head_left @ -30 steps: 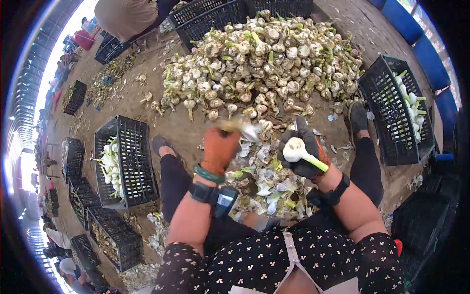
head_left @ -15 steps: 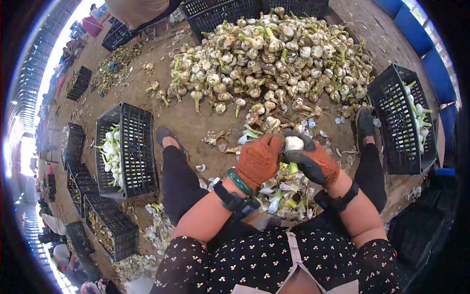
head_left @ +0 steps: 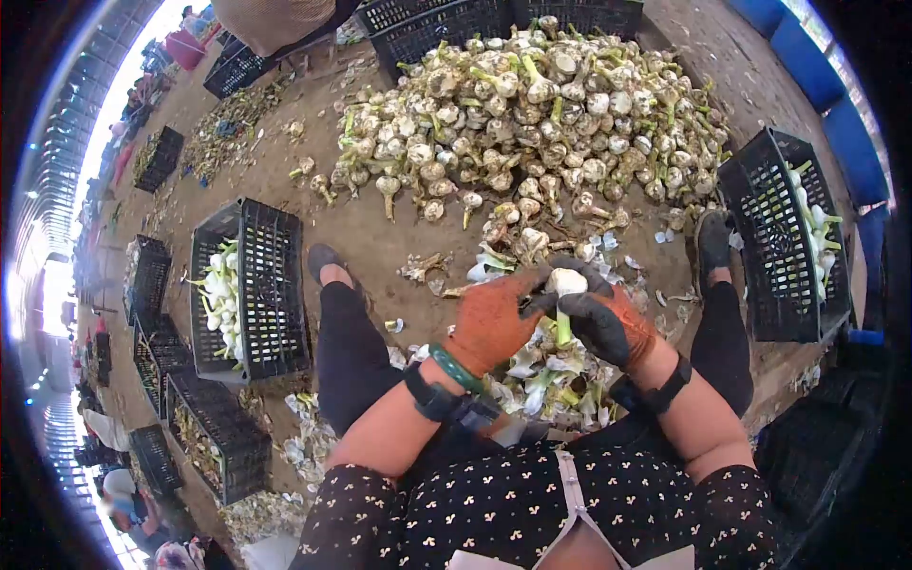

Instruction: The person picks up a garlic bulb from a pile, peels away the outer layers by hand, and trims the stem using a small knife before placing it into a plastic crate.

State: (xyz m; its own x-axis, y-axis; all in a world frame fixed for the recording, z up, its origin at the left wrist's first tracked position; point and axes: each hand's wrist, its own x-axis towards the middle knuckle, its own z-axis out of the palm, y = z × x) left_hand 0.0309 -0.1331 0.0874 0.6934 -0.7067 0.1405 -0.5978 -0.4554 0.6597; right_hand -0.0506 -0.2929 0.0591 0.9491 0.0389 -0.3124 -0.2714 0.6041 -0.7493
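One garlic bulb [head_left: 568,282], long axis near-upright in view, green stem [head_left: 563,329] toward 6 o'clock; right hand [head_left: 608,318] pinching it; left hand [head_left: 494,318] at 8 o'clock, thumb and fingers parted.

Black crates [head_left: 275,294] look like matt plastic; knitted gloves [head_left: 494,321] look like rough orange cloth with smoother dark fingertips; the green bangle [head_left: 456,369] is smooth and glossy; the peeled garlic bulb [head_left: 567,282] looks smooth.
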